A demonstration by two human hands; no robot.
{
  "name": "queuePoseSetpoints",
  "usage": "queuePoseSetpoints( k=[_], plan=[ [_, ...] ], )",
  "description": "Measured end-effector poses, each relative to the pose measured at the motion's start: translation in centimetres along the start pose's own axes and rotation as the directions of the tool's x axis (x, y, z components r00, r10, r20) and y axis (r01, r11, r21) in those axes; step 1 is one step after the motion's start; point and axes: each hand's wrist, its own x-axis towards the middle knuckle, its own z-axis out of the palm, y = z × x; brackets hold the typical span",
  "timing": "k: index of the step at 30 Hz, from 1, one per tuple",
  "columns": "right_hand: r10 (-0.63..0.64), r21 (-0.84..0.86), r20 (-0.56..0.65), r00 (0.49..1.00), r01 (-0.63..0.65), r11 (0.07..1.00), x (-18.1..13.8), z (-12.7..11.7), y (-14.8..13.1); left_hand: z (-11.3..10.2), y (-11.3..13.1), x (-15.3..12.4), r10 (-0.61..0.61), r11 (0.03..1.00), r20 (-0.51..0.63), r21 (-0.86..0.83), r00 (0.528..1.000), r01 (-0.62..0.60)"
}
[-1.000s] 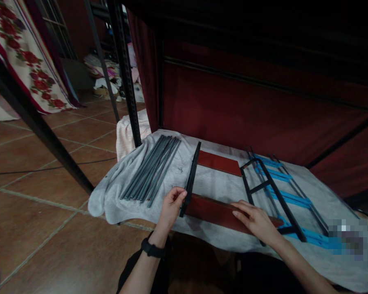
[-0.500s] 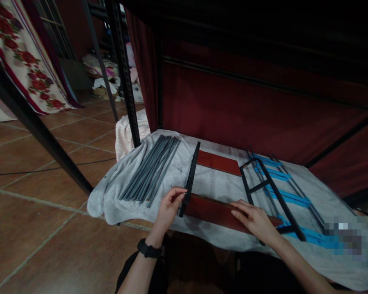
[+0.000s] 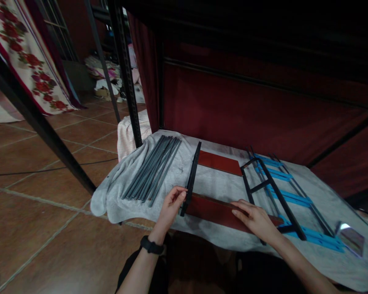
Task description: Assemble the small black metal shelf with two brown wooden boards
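Note:
My left hand pinches the near end of a long black metal bar that lies across the grey cloth. My right hand lies flat, fingers stretched, on a dark red panel joined to that bar's near end. A second dark red panel meets the bar farther back. A black watch sits on my left wrist.
A bundle of several grey rods lies left of the bar. A black frame with blue strips lies to the right, and a shiny phone-like slab beyond it. Black shelf posts stand behind; tiled floor on the left.
Hands and parts stay as they were; only the view shifts slightly.

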Motion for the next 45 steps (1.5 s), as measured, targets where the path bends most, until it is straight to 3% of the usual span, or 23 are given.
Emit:
queuePoseSetpoints(
  k=[6, 15, 18, 21, 23, 28, 36, 40, 45],
  plan=[
    [0.004, -0.001, -0.008, 1.0, -0.004, 1.0, -0.1, 0.0, -0.1, 0.2, -0.4, 0.5, 0.01, 0.999, -0.047, 0.034, 0.999, -0.009],
    [-0.001, -0.036, 0.025, 1.0, 0.002, 0.999, 0.0, -0.2, -0.2, -0.7, -0.6, 0.5, 0.07, 0.997, 0.06, 0.038, 0.996, -0.073],
    [-0.074, -0.131, -0.006, 0.997, 0.073, 0.989, -0.1, -0.1, -0.3, -1.9, -1.4, 0.7, 0.008, 1.0, -0.057, 0.015, 0.998, -0.007],
    [-0.191, -0.249, -0.056, 0.98, 0.172, 0.953, 0.1, 0.6, -1.2, -3.8, -3.0, 0.8, -0.117, 0.965, -0.138, 0.219, 0.983, 0.146],
    [-0.25, -0.284, -0.055, 0.967, 0.225, 0.932, 0.8, 1.4, -2.4, -4.8, -4.0, 0.7, -0.182, 0.907, -0.097, 0.369, 0.979, 0.205],
    [-0.259, -0.264, 0.026, 0.966, 0.256, 0.93, 3.8, 3.5, -6.2, -4.5, -5.4, 0.0, -0.256, 0.808, 0.021, 0.553, 0.966, 0.202],
    [-0.283, -0.127, 0.203, 0.937, 0.312, 0.941, 7.1, 3.4, -8.2, -3.4, -6.3, -0.4, -0.232, 0.736, 0.023, 0.657, 0.972, 0.161],
    [-0.284, -0.09, 0.208, 0.936, 0.308, 0.947, 7.2, 2.7, -8.1, -3.3, -6.3, 0.0, -0.297, 0.734, -0.012, 0.637, 0.955, 0.236],
    [-0.298, -0.161, 0.307, 0.904, 0.358, 0.92, 7.4, 2.1, -8.3, -2.7, -6.4, 0.2, -0.424, 0.75, -0.033, 0.547, 0.905, 0.372]
  ],
)
